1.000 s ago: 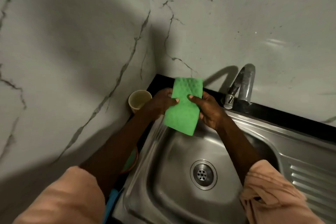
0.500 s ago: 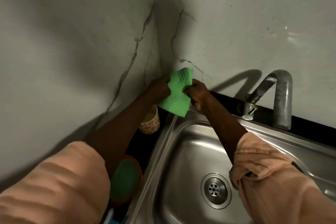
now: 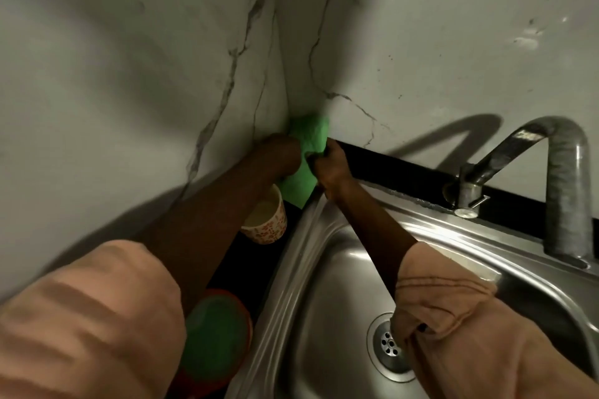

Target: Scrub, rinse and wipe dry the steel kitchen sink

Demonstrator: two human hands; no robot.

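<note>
While both hands gripped a green cloth [image 3: 306,152] at the wall corner, the steel sink [image 3: 327,272] sat below them.

From left: a round green-topped tub [image 3: 215,330] and a paper cup [image 3: 265,220] stood beside the sink; the left hand [image 3: 280,155] and right hand [image 3: 329,165] each curled fingers round the bunched cloth, probably folding or wringing it before wiping; the tap [image 3: 531,168] stood at far right.

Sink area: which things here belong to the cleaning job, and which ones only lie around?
Part of the job:
- green cloth, held by both the left hand and the right hand
- steel sink
- tap

Just lying about:
- patterned paper cup beside the sink
- round green-topped container on the dark counter
</note>
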